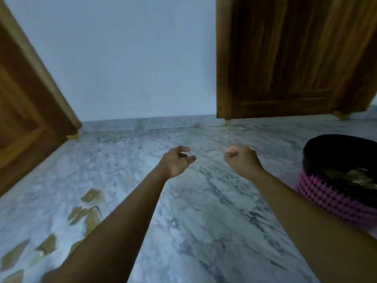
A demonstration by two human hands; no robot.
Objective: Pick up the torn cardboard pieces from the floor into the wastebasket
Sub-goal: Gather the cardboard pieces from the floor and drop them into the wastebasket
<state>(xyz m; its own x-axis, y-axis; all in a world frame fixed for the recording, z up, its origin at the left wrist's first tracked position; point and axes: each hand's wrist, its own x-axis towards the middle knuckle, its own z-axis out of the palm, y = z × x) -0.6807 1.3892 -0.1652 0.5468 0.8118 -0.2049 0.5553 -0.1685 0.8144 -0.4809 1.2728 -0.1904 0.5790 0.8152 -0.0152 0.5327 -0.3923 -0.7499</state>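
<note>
We see 2 bare forearms reaching out over a grey-and-white marbled stone floor (204,211), both hands held above it and touching nothing. The left hand (176,161) is relaxed, its fingers loosely curved with the thumb apart from them, and it holds nothing. The right hand (241,159) is curled into a fist, knuckles towards the far wall; we can make out nothing inside it. The torn brown cardboard pieces (92,196) lie scattered on the floor at the near left – several flat scraps, some partly hidden behind the left forearm, all a bit blurred. At the right edge stands the round pink perforated plastic wastebasket (334,199), lined with a black bag (326,148), well apart from those scraps; a few brownish bits (355,176) show inside it. A pale blue wall (122,58) closes the far side, with a brown wooden door (24,111) at the left and another brown wooden door (285,58) at the right.
</note>
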